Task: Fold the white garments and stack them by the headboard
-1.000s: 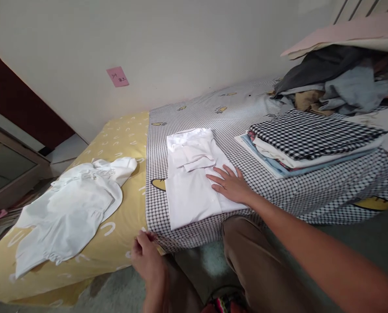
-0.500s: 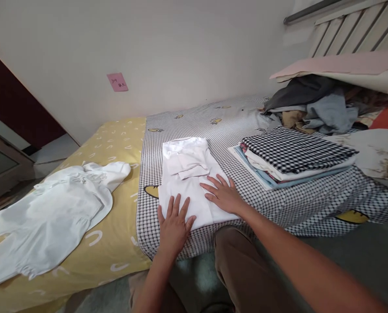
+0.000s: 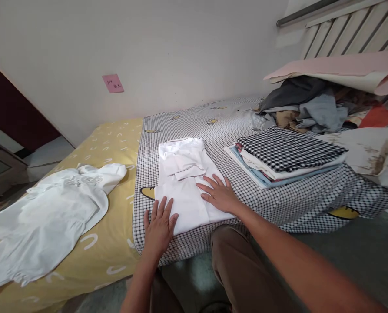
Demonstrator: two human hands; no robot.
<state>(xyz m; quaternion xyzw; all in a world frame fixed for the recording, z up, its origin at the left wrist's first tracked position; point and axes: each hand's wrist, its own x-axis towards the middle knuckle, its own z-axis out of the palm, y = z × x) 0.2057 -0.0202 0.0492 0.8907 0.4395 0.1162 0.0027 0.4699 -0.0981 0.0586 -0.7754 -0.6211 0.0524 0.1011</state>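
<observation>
A folded white shirt lies on the black-and-white checked sheet of the bed. My right hand rests flat on its near right part, fingers spread. My left hand lies flat at the shirt's near left corner, fingers stretched out, partly on the checked sheet. Neither hand holds anything.
An unfolded white garment lies spread on the yellow sheet to the left. A stack of folded clothes topped by a checked piece sits to the right. Behind it is a heap of loose clothes. My knee is against the bed's edge.
My left hand came up from the bed's near edge onto the white shirt, then slid to its near left corner. The right hand stayed on the shirt.
</observation>
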